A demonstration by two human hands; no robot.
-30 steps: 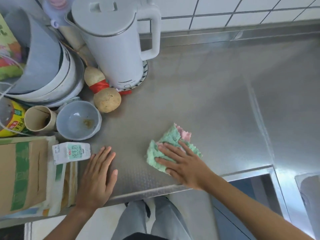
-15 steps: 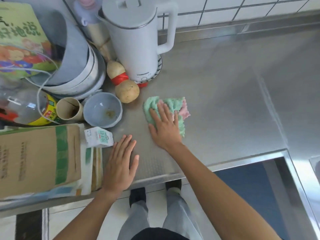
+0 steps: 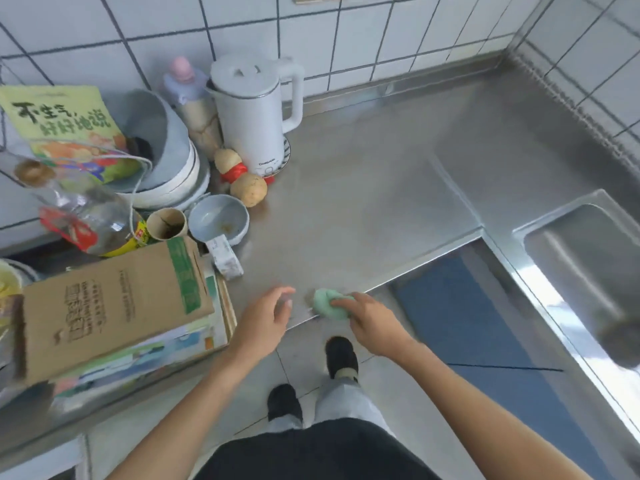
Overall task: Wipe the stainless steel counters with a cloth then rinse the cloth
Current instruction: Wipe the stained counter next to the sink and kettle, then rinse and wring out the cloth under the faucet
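The green cloth (image 3: 327, 304) sits bunched at the front edge of the stainless steel surface (image 3: 363, 188), low in the middle of the frame. The right hand (image 3: 369, 318) grips it from the right, fingers curled over the wad. Just left of it the left hand (image 3: 266, 320) hovers at the same edge with fingers loosely spread, holding nothing; it is blurred, so whether it touches the steel cannot be told. To the left, a cardboard box (image 3: 110, 303) lies tilted on a stack of papers. Beyond it stand a small milk carton (image 3: 225, 256), a grey bowl (image 3: 219, 220) and a paper cup (image 3: 167, 224). Further up are a potato (image 3: 248, 189) and a white electric kettle (image 3: 254, 116) by the tiled wall. A sink (image 3: 581, 258) lies at the right of the frame.
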